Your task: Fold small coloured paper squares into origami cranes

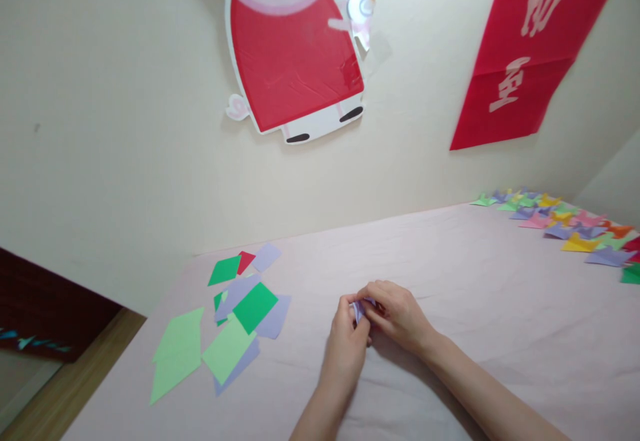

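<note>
A small piece of lilac paper (359, 310) is held between my two hands, low over the pale pink cloth. My left hand (349, 334) pinches it from the left, thumb and fingers closed. From the right, my right hand (395, 311) grips it too, with its fingertips bent over the top edge. Most of the paper is hidden by my fingers, so its folded shape cannot be made out. Left of my hands lie loose paper sheets, among them a dark green sheet (255, 307) and a light green sheet (229, 347).
Several folded paper pieces (575, 227) in many colours stand in rows at the far right of the cloth-covered surface (425, 247). A wall with a red cartoon cutout (300, 61) and a red banner (520, 61) rises behind. The surface's left edge drops to a wooden floor (75, 374).
</note>
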Demonstrator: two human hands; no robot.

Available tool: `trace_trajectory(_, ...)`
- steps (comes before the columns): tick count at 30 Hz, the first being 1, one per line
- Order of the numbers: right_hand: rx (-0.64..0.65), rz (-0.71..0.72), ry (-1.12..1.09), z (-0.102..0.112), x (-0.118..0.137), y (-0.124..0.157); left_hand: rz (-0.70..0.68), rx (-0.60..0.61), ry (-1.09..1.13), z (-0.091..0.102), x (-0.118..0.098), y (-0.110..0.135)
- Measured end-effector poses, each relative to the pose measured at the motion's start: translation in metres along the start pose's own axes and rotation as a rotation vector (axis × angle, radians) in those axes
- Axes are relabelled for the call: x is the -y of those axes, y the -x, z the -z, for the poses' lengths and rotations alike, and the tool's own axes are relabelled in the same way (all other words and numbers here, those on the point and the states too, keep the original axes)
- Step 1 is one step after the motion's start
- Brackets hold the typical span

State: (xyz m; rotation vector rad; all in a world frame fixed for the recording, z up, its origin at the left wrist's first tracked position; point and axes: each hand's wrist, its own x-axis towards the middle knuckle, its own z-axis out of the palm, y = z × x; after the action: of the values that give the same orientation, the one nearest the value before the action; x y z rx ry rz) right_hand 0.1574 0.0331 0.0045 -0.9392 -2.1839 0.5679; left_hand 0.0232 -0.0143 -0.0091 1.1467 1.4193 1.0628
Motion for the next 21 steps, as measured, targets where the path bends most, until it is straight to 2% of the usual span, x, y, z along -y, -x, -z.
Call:
trace_trajectory(4, -0.009, 0.003, -0.172, 0.000, -0.001, 0.000, 0.111, 0.075, 0.215, 0.004, -0.009, -0.002)
trace_trajectory(10, -0.025, -0.120, -0.330, 0.002, -0.002, -0.001, 0.140, 0.132, 0.249, 0.010, -0.018, -0.002)
trace_trajectory(14, -0.023, -0.187, -0.425, 0.001, -0.003, 0.000, 0.144, 0.178, 0.273, 0.012, -0.017, -0.002)
trace_trajectory(21, -0.042, -0.305, -0.536, -0.004, -0.005, 0.002, 0.119, 0.051, 0.138, 0.009, -0.002, -0.005)
